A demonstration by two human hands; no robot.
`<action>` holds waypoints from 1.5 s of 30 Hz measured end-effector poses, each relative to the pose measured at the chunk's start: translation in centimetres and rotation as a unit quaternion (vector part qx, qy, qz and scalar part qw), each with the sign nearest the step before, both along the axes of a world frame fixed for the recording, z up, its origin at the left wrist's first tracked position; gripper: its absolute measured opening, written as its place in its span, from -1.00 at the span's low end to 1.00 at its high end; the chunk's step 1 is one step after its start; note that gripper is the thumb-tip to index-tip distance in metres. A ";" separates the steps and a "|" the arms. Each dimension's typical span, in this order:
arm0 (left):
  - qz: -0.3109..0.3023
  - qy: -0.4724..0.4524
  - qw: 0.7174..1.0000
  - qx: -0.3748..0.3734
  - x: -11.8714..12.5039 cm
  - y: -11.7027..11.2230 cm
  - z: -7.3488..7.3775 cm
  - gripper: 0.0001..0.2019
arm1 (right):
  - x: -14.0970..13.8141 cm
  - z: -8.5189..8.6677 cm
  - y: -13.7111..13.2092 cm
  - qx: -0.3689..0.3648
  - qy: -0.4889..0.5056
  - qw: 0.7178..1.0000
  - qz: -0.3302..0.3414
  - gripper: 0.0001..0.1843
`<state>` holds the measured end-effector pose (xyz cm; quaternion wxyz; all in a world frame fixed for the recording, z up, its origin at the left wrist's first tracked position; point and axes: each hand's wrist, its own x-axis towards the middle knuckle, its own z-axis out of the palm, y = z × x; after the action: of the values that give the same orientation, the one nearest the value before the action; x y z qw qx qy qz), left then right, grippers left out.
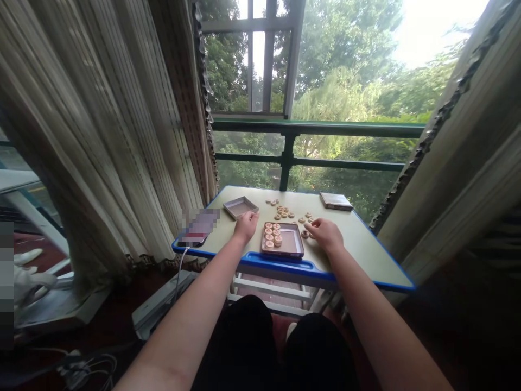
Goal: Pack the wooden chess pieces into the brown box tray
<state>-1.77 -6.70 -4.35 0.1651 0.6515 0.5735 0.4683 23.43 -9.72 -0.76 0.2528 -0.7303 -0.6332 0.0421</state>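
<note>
A shallow box (pixel 293 240) sits at the table's near edge, with several round Chinese chess pieces (pixel 269 237) in rows on its left side, characters facing up. My right hand (pixel 329 233) is just right of this box, thumb and fingers pinched on a pale Chinese chess piece (pixel 307 226). A dark-looking piece (pixel 305 234) lies by its fingertips. To the left of the box, my left hand (pixel 246 226) is closed, fingers curled; whatever it may hold is hidden. Several loose pieces (pixel 282 212) are scattered on the table behind the box.
A second shallow tray (pixel 240 208) lies behind my left hand. At the far right stands a flat box (pixel 336 201). A phone-like device (pixel 197 231) with a white cable is at the table's left corner. The pale table (pixel 366 250) has a blue edge; curtains and a green railing (pixel 317 128) surround it.
</note>
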 end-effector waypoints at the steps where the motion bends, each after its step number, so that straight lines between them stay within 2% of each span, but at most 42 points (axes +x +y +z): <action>1: -0.007 0.003 1.000 0.001 0.0 0.0 0.0 -0.64 | -0.1 0.1 -0.2 0.033 0.008 0.999 0.027 -0.62; 3: -0.028 0.011 1.000 -0.002 0.2 0.1 -0.1 -0.66 | -0.7 0.2 -0.7 0.103 0.017 0.986 0.128 -0.64; 5: -0.053 0.022 0.998 -0.011 0.4 0.1 -0.1 -0.66 | -1.4 0.2 -1.2 0.131 -0.002 0.958 0.257 -0.70; 7: -0.076 0.041 0.996 -0.021 0.5 0.0 -0.1 -0.67 | -2.0 0.1 -1.6 0.130 -0.027 0.936 0.325 -0.74; 9: -0.095 0.061 0.993 -0.025 0.6 -0.2 0.0 -0.66 | -2.5 0.0 -1.9 0.112 -0.048 0.926 0.356 -0.76; 13: -0.125 0.074 0.989 -0.034 0.5 -0.7 0.4 -0.63 | -2.5 0.2 -2.1 0.064 -0.068 0.922 0.375 -0.77; 18: -0.116 0.091 0.988 -0.039 0.6 -0.9 0.6 -0.61 | -2.3 0.8 -2.4 0.058 -0.048 0.919 0.386 -0.78; 23: -0.114 0.108 0.987 -0.046 0.8 -0.7 0.5 -0.60 | -2.3 1.1 -2.8 0.029 -0.044 0.911 0.408 -0.88; 28: -0.110 0.100 0.988 -0.045 0.7 -0.5 0.2 -0.59 | -2.2 1.2 -2.9 0.015 -0.033 0.908 0.418 -0.84; 36: -0.105 0.094 0.989 -0.045 0.6 -0.8 0.6 -0.60 | -2.6 1.6 -3.1 -0.044 -0.031 0.906 0.419 -0.91; 45: -0.096 0.106 0.989 -0.045 0.7 -1.1 0.9 -0.59 | -2.4 1.6 -2.9 -0.050 -0.026 0.899 0.434 -0.81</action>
<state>-1.05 -7.79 -3.48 0.1772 0.7413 0.5431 0.3523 21.02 -12.62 0.84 0.1565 -0.3958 -0.8906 0.1601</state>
